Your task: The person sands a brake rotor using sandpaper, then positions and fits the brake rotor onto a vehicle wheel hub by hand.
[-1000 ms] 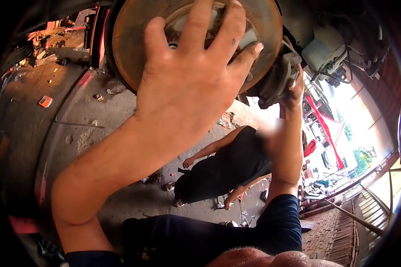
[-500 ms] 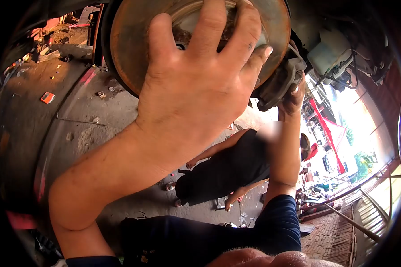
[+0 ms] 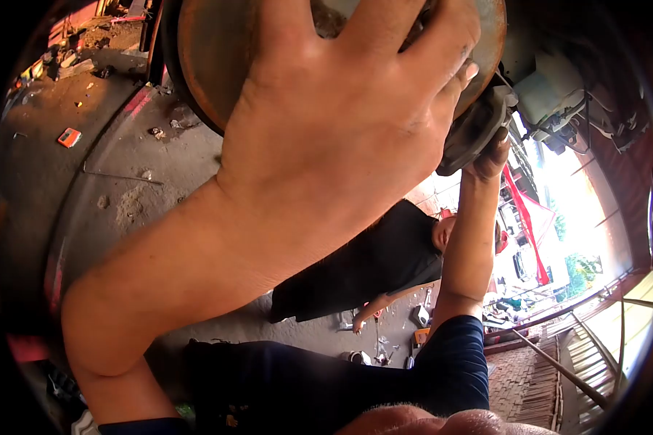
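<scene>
A brake disc with a rusty rim fills the top middle of the head view. My left hand is spread across its face, back toward me, fingers apart over the hub area. The fingertips run out of the top of the view, so whether they press on the hub is hidden. At the disc's right edge sits a dark brake caliper. My right hand is wrapped around the caliper's outer side, and most of its fingers are hidden behind it.
A person in dark clothes is beyond my arms. An orange-and-white box and a thin rod lie on the floor at left. A pale plastic container hangs near the caliper. A red cloth shows farther right.
My left hand sits higher and farther right in view, covering more of the disc. The disc, caliper and my right hand appear shifted slightly right. The other person has moved a little.
</scene>
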Demonstrator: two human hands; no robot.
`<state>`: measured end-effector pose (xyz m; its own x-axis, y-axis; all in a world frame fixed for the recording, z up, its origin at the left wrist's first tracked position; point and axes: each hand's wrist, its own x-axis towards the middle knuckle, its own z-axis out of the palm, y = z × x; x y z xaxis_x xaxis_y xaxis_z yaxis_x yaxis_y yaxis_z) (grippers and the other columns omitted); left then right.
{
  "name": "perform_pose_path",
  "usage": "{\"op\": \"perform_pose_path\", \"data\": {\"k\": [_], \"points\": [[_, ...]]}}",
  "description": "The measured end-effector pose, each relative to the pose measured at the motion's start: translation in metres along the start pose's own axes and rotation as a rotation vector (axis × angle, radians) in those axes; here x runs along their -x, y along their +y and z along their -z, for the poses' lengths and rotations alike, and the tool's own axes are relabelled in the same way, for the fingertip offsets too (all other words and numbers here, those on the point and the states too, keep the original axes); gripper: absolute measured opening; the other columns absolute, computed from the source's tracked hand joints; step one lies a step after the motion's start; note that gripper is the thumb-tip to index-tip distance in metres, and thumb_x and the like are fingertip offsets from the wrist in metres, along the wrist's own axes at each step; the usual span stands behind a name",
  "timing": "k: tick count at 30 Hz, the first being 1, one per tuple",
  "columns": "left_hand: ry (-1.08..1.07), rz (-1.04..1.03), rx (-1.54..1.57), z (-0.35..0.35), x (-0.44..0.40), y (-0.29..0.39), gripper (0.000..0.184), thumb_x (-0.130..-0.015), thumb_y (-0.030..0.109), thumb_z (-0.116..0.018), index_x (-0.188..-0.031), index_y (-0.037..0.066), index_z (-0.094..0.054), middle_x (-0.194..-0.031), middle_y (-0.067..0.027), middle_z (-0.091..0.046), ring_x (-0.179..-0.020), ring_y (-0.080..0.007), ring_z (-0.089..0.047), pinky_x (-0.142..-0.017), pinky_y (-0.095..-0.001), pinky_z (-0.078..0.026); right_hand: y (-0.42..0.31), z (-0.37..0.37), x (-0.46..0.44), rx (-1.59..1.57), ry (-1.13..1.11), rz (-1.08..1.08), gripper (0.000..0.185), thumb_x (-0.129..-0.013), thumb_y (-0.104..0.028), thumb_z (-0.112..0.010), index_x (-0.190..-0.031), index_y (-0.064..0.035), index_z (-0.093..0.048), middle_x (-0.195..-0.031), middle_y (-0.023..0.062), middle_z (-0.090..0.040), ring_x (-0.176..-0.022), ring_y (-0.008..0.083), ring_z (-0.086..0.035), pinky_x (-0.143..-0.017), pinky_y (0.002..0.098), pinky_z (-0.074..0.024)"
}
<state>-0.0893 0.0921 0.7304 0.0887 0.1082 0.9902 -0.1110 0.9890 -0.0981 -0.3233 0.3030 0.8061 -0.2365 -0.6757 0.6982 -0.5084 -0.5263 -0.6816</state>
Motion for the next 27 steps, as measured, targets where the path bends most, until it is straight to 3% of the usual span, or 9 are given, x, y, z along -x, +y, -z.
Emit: {"op": "perform_pose_path", "data": {"k": [8, 12, 14, 16, 18, 19, 22, 24, 27], "points": [[0.011, -0.082, -0.023, -0.004, -0.007, -0.001, 0.069, -0.062, 0.03, -0.096, -0.128, 0.027, -0.079, -0.159, -0.0231, -0.042, -0.141, -0.0454, -0.043, -0.107, -0.0566, -0.042, 0.018, 0.007, 0.01, -0.072, 0.044, 0.068, 0.12, -0.085, -0.049, -0.09, -0.168, 0.0057, -0.024, -0.156, 0.0223, -0.053, -0.141, 0.0339, -0.059, -0.121, 0.0472, -0.0485], [-0.015, -0.161, -0.076, -0.005, -0.011, -0.009, 0.068, -0.062, 0.03, -0.096, -0.128, 0.027, -0.079, -0.159, -0.023, -0.042, -0.141, -0.0452, -0.043, -0.107, -0.0564, -0.043, 0.064, 0.018, 0.019, -0.478, 0.131, 0.128, 0.089, -0.096, -0.05, -0.079, -0.164, -0.0068, -0.042, -0.157, 0.0155, -0.057, -0.143, 0.0336, -0.058, -0.127, 0.0505, -0.0416], [-0.101, -0.244, -0.22, 0.003, -0.012, -0.02, 0.066, -0.063, 0.03, -0.096, -0.127, 0.026, -0.079, -0.158, -0.0226, -0.044, -0.141, -0.0442, -0.044, -0.108, -0.0572, -0.042, 0.094, 0.03, 0.015, -0.709, 0.132, 0.192, 0.067, -0.103, -0.053, -0.07, -0.151, -0.008, -0.06, -0.151, 0.0145, -0.063, -0.142, 0.0343, -0.058, -0.124, 0.053, -0.0448], [-0.238, -0.199, -0.22, 0.016, -0.015, -0.021, 0.066, -0.065, 0.029, -0.095, -0.128, 0.025, -0.079, -0.161, -0.0225, -0.041, -0.144, -0.0443, -0.041, -0.113, -0.0597, -0.039, 0.1, -0.005, 0.009, -0.874, 0.063, 0.265, 0.068, -0.103, -0.056, -0.066, -0.151, -0.0075, -0.06, -0.146, 0.016, -0.066, -0.14, 0.0341, -0.059, -0.121, 0.0514, -0.0473], [-0.462, -0.003, -0.136, 0.043, -0.034, 0.009, 0.103, -0.054, 0.013, -0.099, -0.15, 0.031, -0.068, -0.165, -0.0203, -0.044, -0.144, -0.0418, -0.047, -0.12, -0.0517, -0.039, 0.116, -0.025, 0.004, -0.878, 0.199, 0.333, 0.068, -0.105, -0.057, -0.061, -0.15, -0.0065, -0.06, -0.146, 0.017, -0.065, -0.139, 0.0361, -0.058, -0.12, 0.05, -0.0475], [-0.472, -0.033, -0.146, 0.043, -0.037, 0.012, 0.103, -0.054, 0.013, -0.099, -0.15, 0.031, -0.068, -0.165, -0.0203, -0.044, -0.144, -0.0418, -0.047, -0.12, -0.0517, -0.039, 0.132, -0.024, 0.002, -0.906, 0.352, 0.308, 0.069, -0.106, -0.058, -0.059, -0.15, -0.006, -0.059, -0.147, 0.0174, -0.064, -0.139, 0.0373, -0.057, -0.12, 0.0491, -0.0476], [-0.471, -0.076, -0.152, 0.044, -0.033, 0.005, 0.103, -0.058, 0.016, -0.1, -0.154, 0.03, -0.065, -0.168, -0.0204, -0.04, -0.147, -0.0405, -0.045, -0.121, -0.0515, -0.038, 0.182, -0.027, -0.003, -0.887, 0.384, 0.36, 0.06, -0.108, -0.052, -0.058, -0.146, -0.006, -0.061, -0.149, 0.015, -0.062, -0.14, 0.0333, -0.055, -0.122, 0.0472, -0.0435], [-0.472, -0.076, -0.113, 0.043, -0.032, 0.008, 0.103, -0.059, 0.018, -0.101, -0.154, 0.029, -0.064, -0.168, -0.0214, -0.04, -0.148, -0.0412, -0.044, -0.121, -0.0521, -0.037, 0.203, -0.037, -0.001, -1.158, 0.269, 0.398, 0.057, -0.11, -0.053, -0.054, -0.149, -0.0118, -0.059, -0.154, 0.0134, -0.059, -0.14, 0.0323, -0.055, -0.123, 0.0489, -0.0432], [-0.502, -0.08, -0.132, 0.047, -0.033, 0.006, 0.103, -0.06, 0.021, -0.102, -0.156, 0.028, -0.063, -0.168, -0.0242, -0.039, -0.15, -0.0439, -0.042, -0.122, -0.0538, -0.037, 0.221, -0.052, -0.009, -1.252, 0.36, 0.263, 0.072, -0.105, -0.067, -0.049, -0.159, -0.0186, -0.056, -0.162, 0.0114, -0.056, -0.15, 0.0383, -0.051, -0.127, 0.0613, -0.0373]]}}
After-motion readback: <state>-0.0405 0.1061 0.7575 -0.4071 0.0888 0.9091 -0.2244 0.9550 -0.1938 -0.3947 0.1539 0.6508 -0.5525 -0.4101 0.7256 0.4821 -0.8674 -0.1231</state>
